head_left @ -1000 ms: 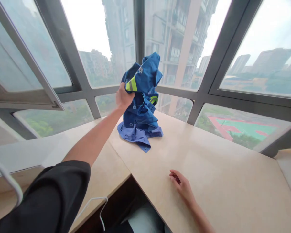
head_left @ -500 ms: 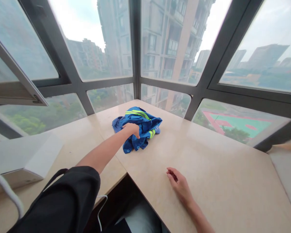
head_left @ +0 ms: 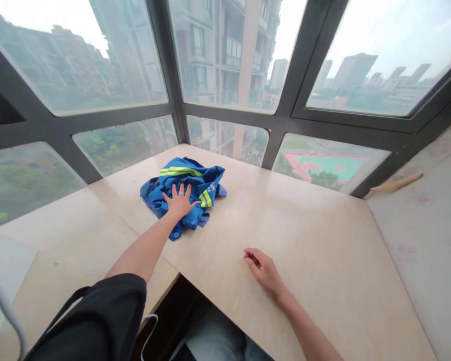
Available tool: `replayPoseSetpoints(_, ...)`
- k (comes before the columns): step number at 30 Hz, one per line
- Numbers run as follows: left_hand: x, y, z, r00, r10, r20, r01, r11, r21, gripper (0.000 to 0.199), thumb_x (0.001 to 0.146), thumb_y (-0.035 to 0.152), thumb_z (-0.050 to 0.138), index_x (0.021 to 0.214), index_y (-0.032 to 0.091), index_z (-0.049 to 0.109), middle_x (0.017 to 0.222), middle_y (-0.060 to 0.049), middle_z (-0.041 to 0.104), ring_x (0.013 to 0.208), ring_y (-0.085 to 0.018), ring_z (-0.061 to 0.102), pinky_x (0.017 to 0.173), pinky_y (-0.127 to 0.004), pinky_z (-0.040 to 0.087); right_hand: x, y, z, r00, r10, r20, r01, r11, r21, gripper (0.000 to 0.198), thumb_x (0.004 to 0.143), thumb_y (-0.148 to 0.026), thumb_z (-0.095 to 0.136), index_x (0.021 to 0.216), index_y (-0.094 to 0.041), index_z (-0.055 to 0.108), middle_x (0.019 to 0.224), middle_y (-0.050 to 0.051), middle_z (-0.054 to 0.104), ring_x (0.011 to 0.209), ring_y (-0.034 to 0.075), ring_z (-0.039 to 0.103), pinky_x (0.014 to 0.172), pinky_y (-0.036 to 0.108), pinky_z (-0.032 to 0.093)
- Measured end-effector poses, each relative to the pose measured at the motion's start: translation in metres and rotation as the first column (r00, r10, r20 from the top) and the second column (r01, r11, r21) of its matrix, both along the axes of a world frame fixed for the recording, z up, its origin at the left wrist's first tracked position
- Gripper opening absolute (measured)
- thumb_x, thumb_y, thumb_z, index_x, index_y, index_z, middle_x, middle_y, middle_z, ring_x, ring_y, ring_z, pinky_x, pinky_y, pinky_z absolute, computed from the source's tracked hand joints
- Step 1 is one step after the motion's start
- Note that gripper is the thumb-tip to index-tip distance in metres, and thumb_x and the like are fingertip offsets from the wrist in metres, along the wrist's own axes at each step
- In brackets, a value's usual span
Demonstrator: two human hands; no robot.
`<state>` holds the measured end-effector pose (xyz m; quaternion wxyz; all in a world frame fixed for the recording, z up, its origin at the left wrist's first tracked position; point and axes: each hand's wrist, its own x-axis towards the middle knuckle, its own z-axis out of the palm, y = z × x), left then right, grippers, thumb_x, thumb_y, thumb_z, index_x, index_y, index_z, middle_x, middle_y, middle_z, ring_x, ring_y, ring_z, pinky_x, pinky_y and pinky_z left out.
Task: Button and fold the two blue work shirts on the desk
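A crumpled blue work jacket (head_left: 210, 175) with yellow-green and grey reflective stripes lies in a heap near the window corner. Round snap buttons show along its near edge, and some white print sits by the right stripe. My left hand (head_left: 179, 201) rests flat on top of the jacket, fingers spread, a ring on one of them. To the right and nearer to me, my right hand (head_left: 263, 268) lies on its side on the pale countertop (head_left: 315, 240), fingers loosely curled in, with nothing seen in it. It is apart from the jacket.
Dark-framed windows (head_left: 233, 115) meet at the corner behind the countertop. A white box (head_left: 7, 276) and a white curved tube (head_left: 5, 306) stand at the left. Below the counter's inner edge is a dark gap with a white cable (head_left: 150, 328). A papered wall (head_left: 428, 235) bounds the right.
My left hand has gone from fingers bent into the jacket's cloth to lying flat and spread on it. The view has turned right. My right hand stays curled on the countertop.
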<state>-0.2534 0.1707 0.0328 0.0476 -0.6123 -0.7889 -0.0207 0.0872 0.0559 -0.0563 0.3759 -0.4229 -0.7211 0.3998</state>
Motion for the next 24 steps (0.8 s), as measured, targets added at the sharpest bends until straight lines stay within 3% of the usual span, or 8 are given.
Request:
replayPoseSetpoints(4,-0.012,0.005,-0.015,0.994,0.1,0.036,-0.101,0.995,0.016,0.083,0.087,0.07,0.035,0.154,0.024,0.023,0.162,-0.016,0.016,0.146,-0.044,0.006,0.105,-0.075,0.012,-0.001,0.0,0.003,1.0,0.004,0.005,-0.004,1.0,-0.001,0.025,0.09,-0.03,0.052,0.108,-0.021,0.066,0.095,0.007,0.071,0.085,0.019,0.067,0.079,0.034,0.055)
replayPoseSetpoints(10,-0.019,0.02,-0.01,0.989,0.134,0.056,-0.134,0.991,0.002,0.08,0.086,0.068,0.037,0.15,0.02,0.034,0.158,-0.019,0.026,0.144,-0.046,0.013,0.103,-0.076,0.013,-0.005,-0.001,0.008,1.0,0.002,-0.007,-0.002,1.0,-0.005,0.023,0.088,-0.025,0.052,0.105,-0.021,0.067,0.093,0.006,0.07,0.081,0.017,0.064,0.074,0.031,0.052)
replayPoseSetpoints(12,-0.017,0.027,-0.007,0.986,0.16,0.045,-0.159,0.987,-0.03,0.076,0.085,0.064,0.042,0.143,0.016,0.044,0.153,-0.023,0.034,0.141,-0.049,0.02,0.102,-0.077,0.015,-0.006,0.0,0.009,0.999,-0.01,-0.053,0.007,0.999,-0.05,0.021,0.086,-0.025,0.055,0.102,-0.021,0.068,0.091,0.005,0.071,0.08,0.017,0.064,0.073,0.031,0.051)
replayPoseSetpoints(15,-0.004,0.037,-0.001,0.973,0.228,0.018,-0.226,0.971,-0.079,0.059,0.083,0.049,0.052,0.128,0.012,0.058,0.141,-0.027,0.048,0.135,-0.052,0.029,0.098,-0.079,0.018,-0.005,0.005,0.01,0.963,-0.108,-0.246,0.055,0.975,-0.214,0.018,0.081,-0.029,0.061,0.096,-0.021,0.067,0.087,0.004,0.071,0.077,0.017,0.065,0.071,0.031,0.051)
replayPoseSetpoints(18,0.029,0.039,0.002,0.984,0.177,0.033,-0.177,0.984,0.007,0.043,0.082,0.032,0.051,0.12,0.012,0.062,0.145,-0.024,0.045,0.137,-0.049,0.028,0.099,-0.078,0.021,-0.001,0.015,0.013,0.828,-0.319,-0.461,0.137,0.913,-0.385,0.021,0.075,-0.03,0.067,0.093,-0.02,0.066,0.082,0.002,0.07,0.071,0.015,0.063,0.067,0.028,0.049)
replayPoseSetpoints(21,0.086,0.028,-0.008,0.989,0.002,0.147,-0.025,0.988,0.156,0.046,0.088,0.024,0.04,0.128,0.008,0.056,0.151,-0.027,0.035,0.141,-0.045,0.025,0.102,-0.072,0.029,0.002,0.024,0.019,0.682,-0.466,-0.564,0.177,0.853,-0.49,0.022,0.069,-0.028,0.07,0.09,-0.019,0.066,0.078,0.001,0.068,0.067,0.012,0.06,0.062,0.024,0.045)
replayPoseSetpoints(24,0.158,0.005,-0.034,0.913,-0.26,0.315,0.191,0.953,0.233,0.049,0.088,0.026,0.041,0.13,0.004,0.054,0.139,-0.027,0.05,0.135,-0.037,0.04,0.108,-0.059,0.035,0.004,0.028,0.023,0.596,-0.515,-0.616,0.152,0.826,-0.543,0.023,0.064,-0.025,0.071,0.086,-0.019,0.067,0.074,0.0,0.067,0.063,0.011,0.057,0.059,0.023,0.042)
